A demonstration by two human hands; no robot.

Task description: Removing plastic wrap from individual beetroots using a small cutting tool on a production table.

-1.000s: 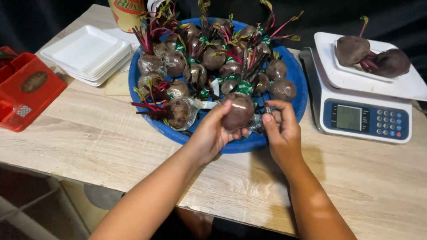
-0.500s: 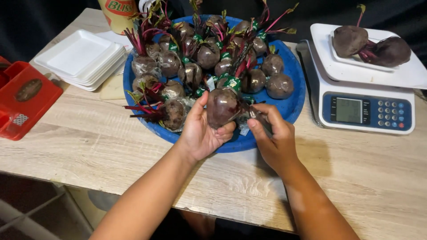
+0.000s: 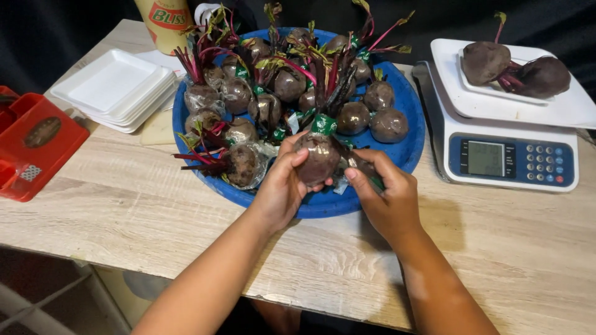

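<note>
A pale wood-grain tabletop [image 3: 112, 211] carries a round blue tray [image 3: 410, 124] heaped with dark beetroots [image 3: 288, 84], many wrapped in clear film with green tape at the stalks. At the tray's near edge, the left hand [image 3: 280, 186] is clenched around one wrapped beetroot [image 3: 318, 158], holding it upright with its red stems pointing away. The right hand [image 3: 388, 195] sits just beside it, fingers pinching the loose film at the beetroot's lower right. To the right stands a white digital scale [image 3: 509, 158] bearing two beetroots on a foam tray. Stacked white foam trays [image 3: 112, 87] and a red container [image 3: 34, 146] lie to the left.
</note>
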